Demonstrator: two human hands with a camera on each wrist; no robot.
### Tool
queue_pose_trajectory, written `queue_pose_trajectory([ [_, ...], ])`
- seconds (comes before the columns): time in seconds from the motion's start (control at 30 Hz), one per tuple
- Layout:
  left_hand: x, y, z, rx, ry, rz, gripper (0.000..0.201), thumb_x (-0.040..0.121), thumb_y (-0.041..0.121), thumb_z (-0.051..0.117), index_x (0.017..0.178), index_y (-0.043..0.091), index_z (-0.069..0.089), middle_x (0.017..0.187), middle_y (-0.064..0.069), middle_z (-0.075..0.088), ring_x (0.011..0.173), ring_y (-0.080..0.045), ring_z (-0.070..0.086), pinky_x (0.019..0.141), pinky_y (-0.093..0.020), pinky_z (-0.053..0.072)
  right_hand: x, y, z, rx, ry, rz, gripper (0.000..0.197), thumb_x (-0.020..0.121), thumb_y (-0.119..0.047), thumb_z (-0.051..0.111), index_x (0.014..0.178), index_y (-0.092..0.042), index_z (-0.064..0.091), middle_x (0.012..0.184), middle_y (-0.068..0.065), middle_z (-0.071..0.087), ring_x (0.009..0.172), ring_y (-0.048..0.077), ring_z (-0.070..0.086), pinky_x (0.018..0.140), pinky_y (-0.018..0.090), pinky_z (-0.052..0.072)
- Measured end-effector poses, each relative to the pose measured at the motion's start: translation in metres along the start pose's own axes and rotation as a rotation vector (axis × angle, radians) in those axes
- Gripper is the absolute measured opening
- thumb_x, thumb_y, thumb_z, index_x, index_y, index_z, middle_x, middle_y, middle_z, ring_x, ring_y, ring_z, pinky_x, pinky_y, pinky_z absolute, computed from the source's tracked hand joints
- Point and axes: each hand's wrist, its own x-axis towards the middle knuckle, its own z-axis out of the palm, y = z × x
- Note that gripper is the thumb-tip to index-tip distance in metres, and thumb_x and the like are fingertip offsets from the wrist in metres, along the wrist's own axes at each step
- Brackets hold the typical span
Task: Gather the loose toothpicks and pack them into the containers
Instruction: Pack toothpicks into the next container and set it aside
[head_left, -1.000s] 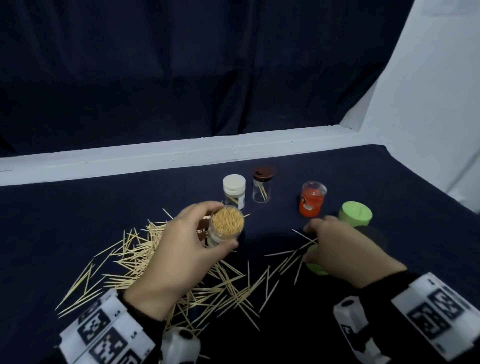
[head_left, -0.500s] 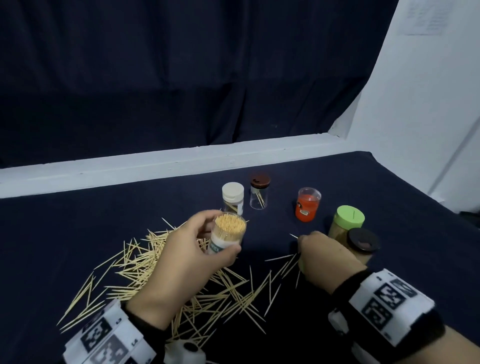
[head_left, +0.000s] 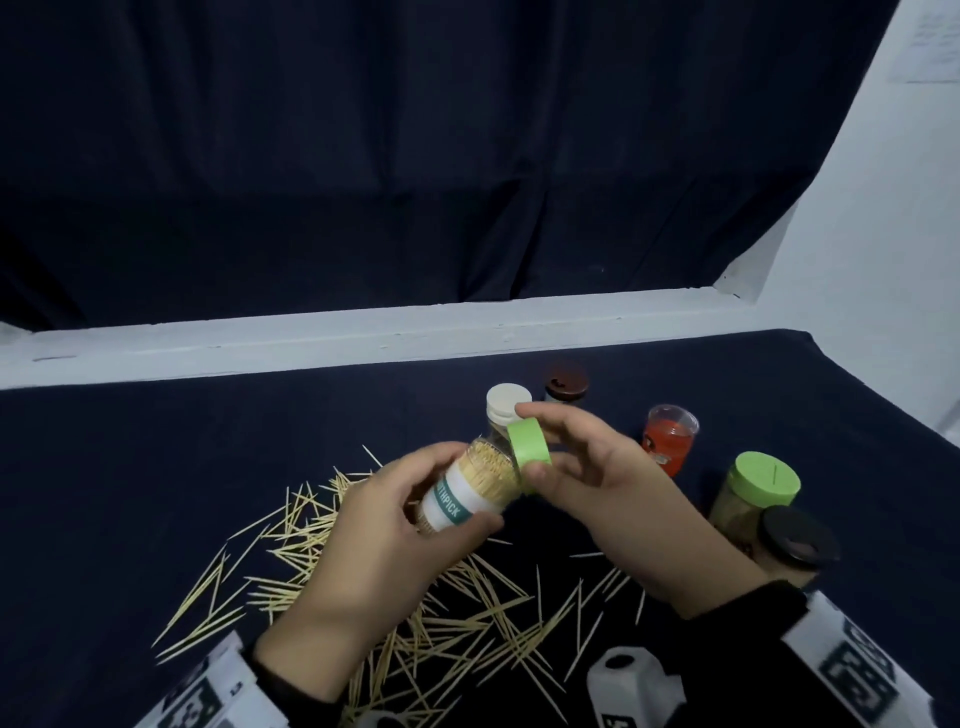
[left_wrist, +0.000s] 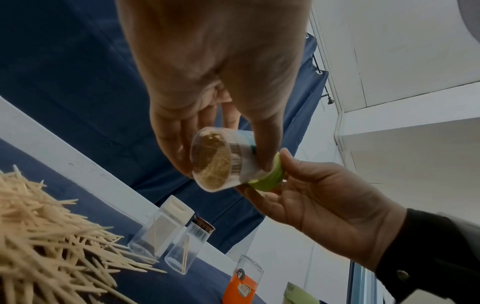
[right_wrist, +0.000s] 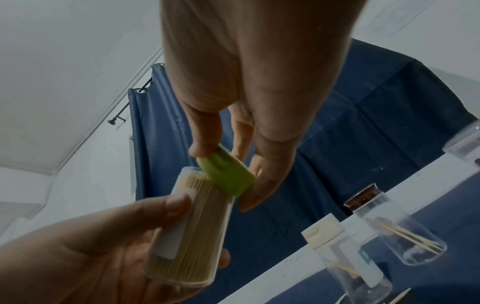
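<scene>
My left hand (head_left: 395, 525) grips a clear container (head_left: 467, 488) packed full of toothpicks, tilted with its mouth toward the right. My right hand (head_left: 582, 467) pinches a green lid (head_left: 529, 441) and holds it slanted against the container's open mouth. The wrist views show the same container (left_wrist: 218, 158) (right_wrist: 192, 222) with the green lid (left_wrist: 270, 176) (right_wrist: 226, 174) partly over its rim. Loose toothpicks (head_left: 322, 551) lie scattered on the dark cloth below both hands, and the same heap of toothpicks (left_wrist: 39, 236) shows in the left wrist view.
Behind the hands stand a white-capped container (head_left: 508, 405), a brown-capped one (head_left: 566, 387) and an open orange-labelled one (head_left: 670, 436). At the right are a full green-lidded container (head_left: 761, 488) and a black-lidded one (head_left: 795, 540). A white ledge (head_left: 363, 338) borders the table's far side.
My right hand picked up the green lid from the table and brought it to the container's mouth. My left hand tilted the full container toward the right.
</scene>
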Motion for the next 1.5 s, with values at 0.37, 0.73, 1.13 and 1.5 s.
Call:
queue_pose_trajectory([
  [0.37, 0.002, 0.000, -0.003, 0.117, -0.053, 0.058, 0.049, 0.063, 0.023, 0.086, 0.101, 0.046, 0.065, 0.103, 0.028, 0.062, 0.100, 0.009, 0.056, 0.082, -0.002, 0.035, -0.001, -0.002, -0.001, -0.159, -0.127, -0.049, 0.052, 0.085, 0.002, 0.064, 0.127, -0.026, 0.056, 0.111, 0.000, 0.064, 0.102, 0.005, 0.062, 0.088, 0.020, 0.050],
  [0.73, -0.001, 0.011, 0.003, 0.204, -0.026, 0.072, 0.046, 0.062, 0.024, 0.087, 0.101, 0.042, 0.069, 0.089, 0.021, 0.068, 0.086, 0.001, 0.062, 0.076, -0.016, 0.047, 0.002, -0.002, -0.004, -0.357, -0.127, -0.086, 0.042, 0.084, -0.012, 0.069, 0.123, -0.026, 0.058, 0.098, -0.010, 0.066, 0.087, 0.003, 0.064, 0.082, 0.022, 0.053],
  [1.13, 0.003, 0.002, 0.016, 0.264, 0.023, 0.127, 0.047, 0.060, 0.028, 0.087, 0.101, 0.040, 0.067, 0.088, 0.020, 0.066, 0.082, 0.000, 0.061, 0.069, -0.014, 0.045, -0.003, 0.014, 0.000, -0.346, 0.016, -0.046, 0.039, 0.086, -0.023, 0.066, 0.122, -0.033, 0.057, 0.109, -0.012, 0.062, 0.091, 0.000, 0.061, 0.077, 0.013, 0.049],
  [1.5, 0.030, 0.010, 0.045, 0.325, -0.289, 0.092, 0.074, 0.060, 0.049, 0.083, 0.124, 0.035, 0.050, 0.113, 0.016, 0.059, 0.103, 0.002, 0.055, 0.089, -0.020, 0.045, -0.023, 0.004, -0.037, -0.542, 0.160, 0.029, 0.043, 0.075, -0.035, 0.074, 0.114, -0.036, 0.056, 0.099, -0.012, 0.061, 0.088, 0.001, 0.059, 0.079, 0.013, 0.047],
])
